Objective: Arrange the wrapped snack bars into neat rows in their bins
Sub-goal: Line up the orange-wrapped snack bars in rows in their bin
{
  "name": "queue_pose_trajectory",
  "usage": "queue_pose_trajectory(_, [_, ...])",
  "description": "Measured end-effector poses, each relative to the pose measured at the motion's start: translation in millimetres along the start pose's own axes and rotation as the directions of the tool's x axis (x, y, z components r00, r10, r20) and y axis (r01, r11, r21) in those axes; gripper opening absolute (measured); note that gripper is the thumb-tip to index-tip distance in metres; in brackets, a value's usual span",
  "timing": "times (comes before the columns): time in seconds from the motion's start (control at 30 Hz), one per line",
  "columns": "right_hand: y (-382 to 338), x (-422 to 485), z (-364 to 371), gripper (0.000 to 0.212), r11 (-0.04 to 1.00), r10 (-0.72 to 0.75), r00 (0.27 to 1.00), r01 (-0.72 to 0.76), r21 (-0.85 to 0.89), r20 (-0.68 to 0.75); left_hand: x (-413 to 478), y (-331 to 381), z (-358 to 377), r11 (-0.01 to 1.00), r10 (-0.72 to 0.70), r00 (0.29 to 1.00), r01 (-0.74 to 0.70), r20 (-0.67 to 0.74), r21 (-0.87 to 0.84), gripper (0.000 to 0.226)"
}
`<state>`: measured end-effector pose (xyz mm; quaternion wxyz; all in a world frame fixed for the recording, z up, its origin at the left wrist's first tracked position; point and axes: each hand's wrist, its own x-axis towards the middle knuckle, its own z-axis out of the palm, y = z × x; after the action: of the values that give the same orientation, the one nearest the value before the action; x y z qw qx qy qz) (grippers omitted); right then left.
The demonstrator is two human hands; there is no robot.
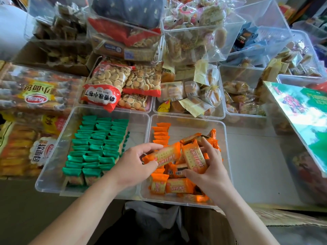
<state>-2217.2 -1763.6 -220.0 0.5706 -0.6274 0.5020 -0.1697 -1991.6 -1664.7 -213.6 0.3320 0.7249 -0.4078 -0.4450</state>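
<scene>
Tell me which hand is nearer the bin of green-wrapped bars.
Left. The left hand sits just right of the green-bar bin; the right hand is farther right, over the orange bars.

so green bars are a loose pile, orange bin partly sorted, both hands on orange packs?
No: the head view shows the green bars in neat rows. The orange bin is partly sorted; left hand and right hand each hold orange packs.

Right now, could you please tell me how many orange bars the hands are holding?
2. The first bar is pinched in the left hand; the second bar is gripped by the right hand, both over the clear bin. More may hide under that palm.
</scene>
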Motion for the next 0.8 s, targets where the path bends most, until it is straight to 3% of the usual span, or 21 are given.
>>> queue_pose_trajectory(0.17, [-4, 1, -6, 0.1, 0.996, 0.063, 0.994, -0.068, 0.055, 0.085, 3, 12, 0, 0.997, 0.054, 0.998, -0.052, 0.043, -0.05, 0.03])
queue_pose_trajectory(0.33, [-3, -2, -14, 0.087, 0.993, 0.014, 0.983, -0.035, 0.111, 0.183, 14, 22, 6, 0.991, 0.108, 0.993, -0.104, 0.046, -0.089, 0.024])
queue_pose_trajectory(0.5, [-2, -2, -25, 0.07, 0.998, -0.049, 0.978, 0.056, -0.026, 0.204, 21, 19, 18, 0.99, 0.107, 0.994, -0.104, 0.022, -0.091, 0.028])
queue_pose_trajectory(0.6, [-7, 0, -30, 0.066, 0.997, -0.065, 0.975, 0.071, -0.02, 0.214, 20, 15, 23, 0.991, 0.094, 0.996, -0.093, 0.008, -0.093, 0.034])
queue_pose_trajectory(0.8, [-17, 13, -33, 0.037, 0.999, -0.025, 1.0, 0.025, 0.02, 0.014, 17, 14, 24, 0.984, 0.092, 0.995, -0.095, -0.024, -0.152, 0.027])
